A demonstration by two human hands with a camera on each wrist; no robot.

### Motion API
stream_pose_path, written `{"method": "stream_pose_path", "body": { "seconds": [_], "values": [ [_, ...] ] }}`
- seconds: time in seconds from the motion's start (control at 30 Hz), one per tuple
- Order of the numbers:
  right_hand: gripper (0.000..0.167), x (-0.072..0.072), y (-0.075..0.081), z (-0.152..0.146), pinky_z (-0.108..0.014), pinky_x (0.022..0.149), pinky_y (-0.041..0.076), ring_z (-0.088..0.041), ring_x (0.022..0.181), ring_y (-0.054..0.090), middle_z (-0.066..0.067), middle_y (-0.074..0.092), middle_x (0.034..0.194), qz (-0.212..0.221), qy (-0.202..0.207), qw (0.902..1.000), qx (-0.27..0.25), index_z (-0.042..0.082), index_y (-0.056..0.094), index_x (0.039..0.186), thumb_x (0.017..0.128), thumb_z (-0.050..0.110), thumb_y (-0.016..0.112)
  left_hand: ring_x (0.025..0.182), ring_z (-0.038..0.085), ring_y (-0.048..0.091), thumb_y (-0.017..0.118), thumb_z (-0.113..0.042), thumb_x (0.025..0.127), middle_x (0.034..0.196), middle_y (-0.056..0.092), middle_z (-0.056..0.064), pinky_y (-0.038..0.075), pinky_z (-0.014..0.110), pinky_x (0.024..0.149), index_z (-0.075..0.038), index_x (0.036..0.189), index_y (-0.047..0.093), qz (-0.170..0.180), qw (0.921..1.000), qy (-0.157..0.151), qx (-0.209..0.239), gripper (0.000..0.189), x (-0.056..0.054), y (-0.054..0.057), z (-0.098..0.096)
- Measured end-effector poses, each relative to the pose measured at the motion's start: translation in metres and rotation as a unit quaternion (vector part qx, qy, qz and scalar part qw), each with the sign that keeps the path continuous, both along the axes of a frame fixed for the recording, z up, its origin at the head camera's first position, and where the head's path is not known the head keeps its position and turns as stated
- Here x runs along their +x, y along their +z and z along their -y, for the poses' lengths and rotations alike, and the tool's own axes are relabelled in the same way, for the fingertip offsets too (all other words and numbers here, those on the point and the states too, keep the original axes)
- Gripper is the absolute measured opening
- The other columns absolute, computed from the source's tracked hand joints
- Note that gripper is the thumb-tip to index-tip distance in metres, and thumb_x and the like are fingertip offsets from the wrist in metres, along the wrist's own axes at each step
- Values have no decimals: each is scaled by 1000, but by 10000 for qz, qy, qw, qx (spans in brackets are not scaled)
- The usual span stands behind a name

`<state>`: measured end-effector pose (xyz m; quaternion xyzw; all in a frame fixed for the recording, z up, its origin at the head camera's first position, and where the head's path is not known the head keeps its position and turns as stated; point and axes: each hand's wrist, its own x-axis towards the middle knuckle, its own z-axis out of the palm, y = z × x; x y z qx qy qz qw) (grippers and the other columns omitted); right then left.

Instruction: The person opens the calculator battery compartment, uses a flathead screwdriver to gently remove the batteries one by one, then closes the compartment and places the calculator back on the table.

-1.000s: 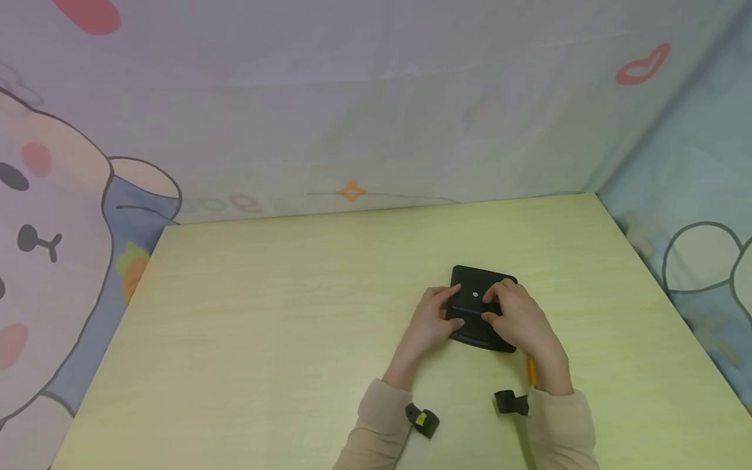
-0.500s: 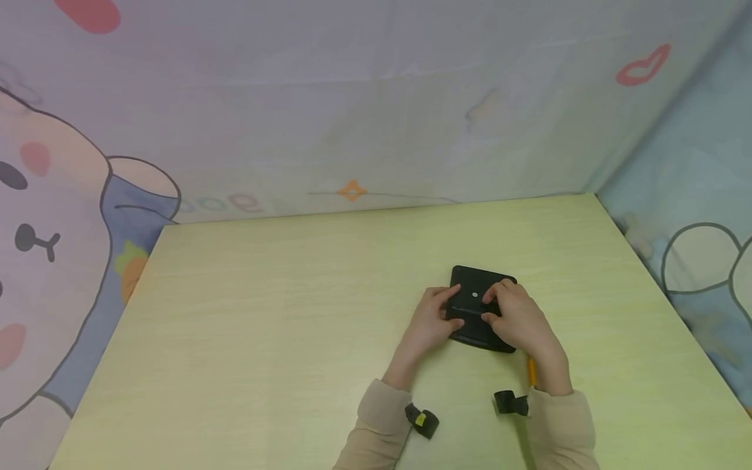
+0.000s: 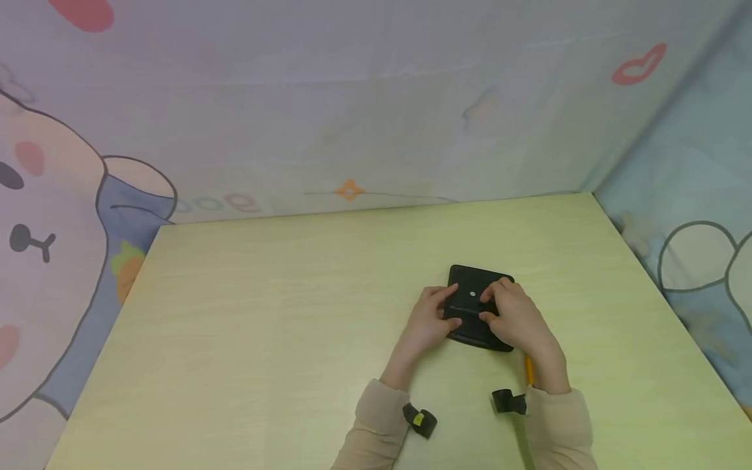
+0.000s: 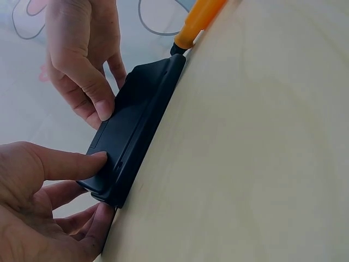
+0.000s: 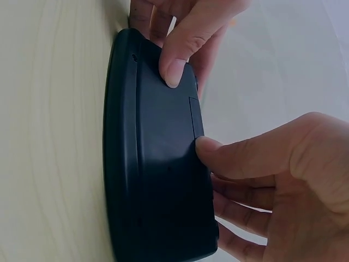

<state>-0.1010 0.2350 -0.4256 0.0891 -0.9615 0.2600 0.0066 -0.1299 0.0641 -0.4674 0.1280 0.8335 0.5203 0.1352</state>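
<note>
A black calculator [image 3: 470, 279] lies face down on the table, its back with a small pale round spot facing up. My left hand [image 3: 427, 321] grips its left edge, thumb on the back and fingers along the side. The right hand [image 3: 518, 320] reaches over the right side, thumb and index finger curled at the middle of the back. In the right wrist view the right thumb presses by a thin seam on the calculator [image 5: 163, 180], beside the outline of a cover. Some right fingertips are hidden behind the body.
An orange-handled tool [image 4: 200, 21] with a dark tip lies right of the calculator, partly under the right forearm in the head view. Black wrist mounts [image 3: 420, 421] sit at both cuffs. A printed cloth [image 3: 376, 117] hangs behind the light wooden table [image 3: 264, 326].
Both hands keep the same places on the calculator. The head view has shifted very slightly, so everything appears a little further left.
</note>
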Motion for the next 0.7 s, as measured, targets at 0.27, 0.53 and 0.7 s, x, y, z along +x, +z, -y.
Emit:
{"method": "stream_pose_path", "body": {
  "seconds": [0.27, 0.53, 0.7],
  "values": [
    [22, 0, 2, -1, -50, 83, 45, -33, 94, 50, -17, 57, 99, 194, -66, 9996, -200, 0, 58, 97, 80, 3, 72, 108, 25, 61, 70, -1, 82, 136, 45, 16, 54, 26, 90, -12, 141, 50, 33, 10000, -1, 29, 62, 0, 0, -1],
    [19, 0, 5, -2, -47, 82, 45, -32, 93, 50, -16, 58, 97, 167, -69, 9996, -211, 0, 60, 96, 81, 1, 71, 110, 24, 60, 71, -1, 82, 136, 46, 15, 53, 27, 92, -12, 140, 51, 34, 10000, 19, 55, 62, 0, -1, -2],
    [17, -1, 5, -2, -39, 75, 43, -28, 87, 50, -13, 59, 90, 110, -45, 9996, -252, 1, 59, 92, 81, 0, 71, 109, 25, 62, 71, -1, 82, 136, 46, 15, 54, 25, 90, -11, 140, 51, 56, 9999, 42, 112, 62, 0, -1, -1]
  ]
}}
